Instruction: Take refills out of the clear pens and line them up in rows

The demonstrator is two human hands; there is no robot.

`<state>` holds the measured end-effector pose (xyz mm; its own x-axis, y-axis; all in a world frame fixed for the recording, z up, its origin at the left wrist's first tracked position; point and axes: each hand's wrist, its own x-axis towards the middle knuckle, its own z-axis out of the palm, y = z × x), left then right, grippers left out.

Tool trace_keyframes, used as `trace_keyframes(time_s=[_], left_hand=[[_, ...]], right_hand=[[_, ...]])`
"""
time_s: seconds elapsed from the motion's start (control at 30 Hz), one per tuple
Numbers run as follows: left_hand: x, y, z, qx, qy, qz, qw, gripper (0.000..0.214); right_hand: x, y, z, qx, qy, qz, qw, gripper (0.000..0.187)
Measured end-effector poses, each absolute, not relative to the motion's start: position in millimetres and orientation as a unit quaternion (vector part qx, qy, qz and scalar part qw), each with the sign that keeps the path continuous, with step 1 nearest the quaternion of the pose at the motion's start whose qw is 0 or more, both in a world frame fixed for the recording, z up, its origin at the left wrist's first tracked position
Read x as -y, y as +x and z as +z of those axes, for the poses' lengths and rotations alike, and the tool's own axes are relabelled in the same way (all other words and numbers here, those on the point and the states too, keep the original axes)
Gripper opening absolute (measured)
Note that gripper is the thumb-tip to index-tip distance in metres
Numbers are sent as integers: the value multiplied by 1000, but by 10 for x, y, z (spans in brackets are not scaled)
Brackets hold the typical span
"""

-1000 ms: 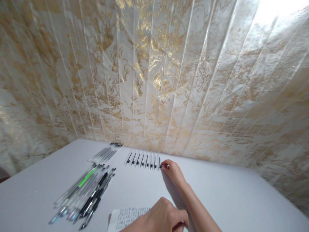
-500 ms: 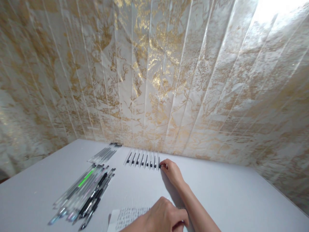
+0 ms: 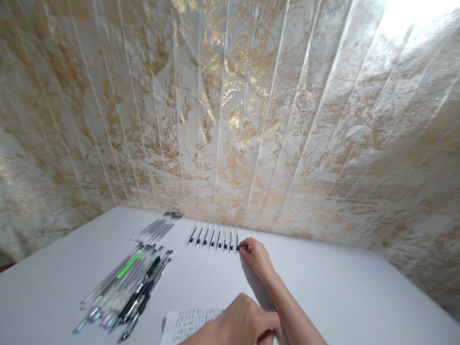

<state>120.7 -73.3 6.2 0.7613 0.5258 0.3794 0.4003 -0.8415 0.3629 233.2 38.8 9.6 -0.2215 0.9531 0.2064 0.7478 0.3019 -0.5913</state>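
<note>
The right hand (image 3: 258, 258) pinches a small black pen part (image 3: 238, 248), partly hidden by fingertips, at the right end of a row of pen parts (image 3: 212, 239) on the white surface (image 3: 323, 273). The curled left hand (image 3: 246, 318) covers some of a handwritten sheet (image 3: 194, 320), illegible and cut off below; whether it grips anything, I cannot tell.

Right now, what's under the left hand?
Part of a written-on paper sheet shows beside the left hand; what the hand itself covers is hidden.
</note>
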Motion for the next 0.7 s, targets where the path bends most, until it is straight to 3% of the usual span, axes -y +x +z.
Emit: trace_keyframes(time_s=[0.7], left_hand=[[757,1245,22,-273,934,185,136,25]], right_hand=[[-473,2483,337,759,-552,207,275,25]])
